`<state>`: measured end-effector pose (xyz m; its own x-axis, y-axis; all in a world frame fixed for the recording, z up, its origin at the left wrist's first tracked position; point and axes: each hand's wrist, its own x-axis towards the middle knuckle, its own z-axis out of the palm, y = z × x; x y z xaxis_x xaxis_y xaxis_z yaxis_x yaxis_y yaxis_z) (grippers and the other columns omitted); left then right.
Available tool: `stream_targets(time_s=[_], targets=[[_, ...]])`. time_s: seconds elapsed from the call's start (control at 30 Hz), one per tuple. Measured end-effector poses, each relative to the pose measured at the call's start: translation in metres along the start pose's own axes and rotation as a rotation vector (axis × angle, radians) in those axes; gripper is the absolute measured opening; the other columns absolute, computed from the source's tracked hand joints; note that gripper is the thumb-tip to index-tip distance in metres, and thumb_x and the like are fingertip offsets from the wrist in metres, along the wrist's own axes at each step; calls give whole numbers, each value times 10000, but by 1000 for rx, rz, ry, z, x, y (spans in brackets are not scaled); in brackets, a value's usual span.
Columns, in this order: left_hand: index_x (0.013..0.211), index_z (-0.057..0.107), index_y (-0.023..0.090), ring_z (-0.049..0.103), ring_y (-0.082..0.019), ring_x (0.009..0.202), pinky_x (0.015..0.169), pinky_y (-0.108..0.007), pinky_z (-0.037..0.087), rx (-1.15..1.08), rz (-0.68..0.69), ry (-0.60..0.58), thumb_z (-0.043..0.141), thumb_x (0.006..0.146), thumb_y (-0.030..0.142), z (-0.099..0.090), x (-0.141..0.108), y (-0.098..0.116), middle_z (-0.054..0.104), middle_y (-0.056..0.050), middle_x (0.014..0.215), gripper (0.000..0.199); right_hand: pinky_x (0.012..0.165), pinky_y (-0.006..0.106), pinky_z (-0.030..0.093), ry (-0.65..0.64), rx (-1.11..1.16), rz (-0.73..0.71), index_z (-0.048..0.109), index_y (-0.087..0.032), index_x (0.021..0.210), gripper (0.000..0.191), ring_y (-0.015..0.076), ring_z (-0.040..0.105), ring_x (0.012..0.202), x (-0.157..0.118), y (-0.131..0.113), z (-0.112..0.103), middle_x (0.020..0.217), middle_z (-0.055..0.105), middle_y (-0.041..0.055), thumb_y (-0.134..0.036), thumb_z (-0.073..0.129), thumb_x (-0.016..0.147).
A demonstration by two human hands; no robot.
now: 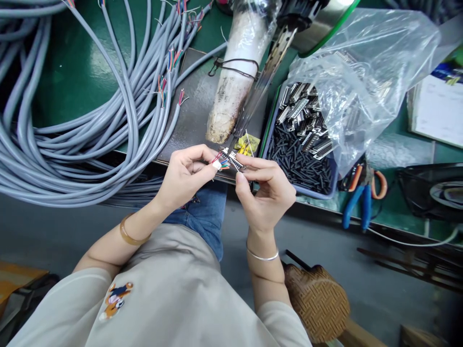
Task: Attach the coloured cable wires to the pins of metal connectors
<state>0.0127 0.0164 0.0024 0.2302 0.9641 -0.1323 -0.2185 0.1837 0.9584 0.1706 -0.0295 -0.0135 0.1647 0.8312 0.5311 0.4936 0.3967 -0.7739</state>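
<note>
My left hand (pixel 190 174) pinches a cable end whose thin colored wires (pixel 224 164) fan out beside a metal connector (pixel 231 155). Close to the connector's right side, the thumb and fingers of my right hand (pixel 265 188) are pressed together on a thin pale strand (pixel 235 166), probably solder wire. The tip of a soldering iron (pixel 262 79) reaches down to the connector from above. Just behind it lies a small yellow packet (pixel 248 144). Both hands are over the front edge of a dark metal plate (pixel 191 115).
Grey cables (pixel 119 120) cover the bench's left side. A blue bin (pixel 310 192) of connectors and black sleeves stands right, under a clear plastic bag (pixel 379 62). Pliers (pixel 358 202) lie at the bench edge. A wrapped white cylinder (pixel 237 82) leans beside the iron.
</note>
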Motion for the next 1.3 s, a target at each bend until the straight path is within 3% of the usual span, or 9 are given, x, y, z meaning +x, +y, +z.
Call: stream_targets(time_s=[0.2,0.53,0.83,0.93,1.1,1.3], targets=[[648,622,156,576,-104,672,534,-192,389,71,84,21,709,754,186,2,0,-2,711,-42,811,141,785,393,649,-9,-5,-36,668,-273,872,126,206,763,963,1,2,0,1077,790,20,-150,697,880],[672,628,152,542,-75,626,564,-176,436,139,222,9,678,769,172,2,3,-4,690,-15,763,111,837,354,636,31,-51,-141,699,-234,860,179,185,769,963,8,2,3,1038,804,14,-67,750,822],[635,631,143,592,-89,667,594,-173,478,109,118,-4,679,708,166,0,4,-4,696,-17,749,90,810,301,650,30,-133,-241,664,-213,897,198,167,777,956,-1,5,4,1083,805,40,-40,731,827],[652,665,134,564,-77,618,536,-167,446,99,93,-25,705,714,178,-1,1,-2,701,-30,744,85,818,297,648,75,-91,-163,672,-215,901,187,158,777,941,-2,3,3,1028,805,24,-49,733,839],[673,692,125,399,-17,417,378,-166,291,60,46,-101,728,724,194,-3,-2,2,631,3,644,93,662,222,629,51,64,104,673,-215,850,127,125,767,846,0,-2,1,933,786,-9,-103,731,867],[680,676,139,516,-53,560,493,-153,415,91,148,1,702,721,153,-1,-2,-2,669,-11,705,51,829,318,640,49,-55,-117,685,-225,900,176,151,765,924,0,-1,3,993,799,7,-61,724,849]])
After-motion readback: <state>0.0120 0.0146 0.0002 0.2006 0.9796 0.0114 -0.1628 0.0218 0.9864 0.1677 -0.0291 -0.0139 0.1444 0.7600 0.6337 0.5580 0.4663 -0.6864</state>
